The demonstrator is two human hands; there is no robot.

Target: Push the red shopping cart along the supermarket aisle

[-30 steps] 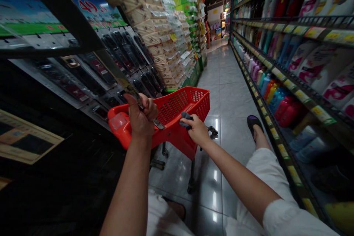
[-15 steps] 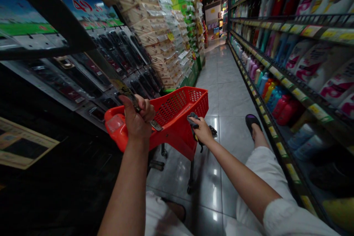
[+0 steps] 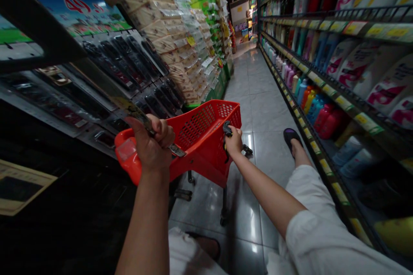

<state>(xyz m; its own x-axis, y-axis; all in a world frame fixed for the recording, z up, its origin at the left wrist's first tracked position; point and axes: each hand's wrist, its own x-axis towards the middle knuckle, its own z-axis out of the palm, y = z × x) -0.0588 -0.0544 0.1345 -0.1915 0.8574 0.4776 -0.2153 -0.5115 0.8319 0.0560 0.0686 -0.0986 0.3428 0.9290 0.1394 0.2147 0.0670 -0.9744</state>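
My left hand point(image 3: 154, 148) is closed around a long flat bar point(image 3: 178, 150) with a worn, patchy surface. Its lower end sticks out past my fingers over the near side of a red plastic shopping cart point(image 3: 206, 161); the other end slants to the upper left, towards a black frame point(image 3: 48, 47). In my right hand point(image 3: 235, 142) is a small dark grey and black item point(image 3: 227, 129) with a bit of yellow, whose kind I cannot make out. That hand is by the cart's right side. I see no goods in the visible part of the basket.
Bottle-filled shelves point(image 3: 348, 107) line the right side of the aisle. On the left, packaged black goods point(image 3: 119, 60) hang on a rack, with tall stacks of beige packs point(image 3: 174, 34) beyond. Grey floor tiles point(image 3: 248, 77) lead away. My foot in a dark slipper point(image 3: 290, 137) is at right.
The view has shifted slightly. My left hand and the bar sit a little further left and lower in view. The right hand has turned and risen slightly, still holding the dark item.
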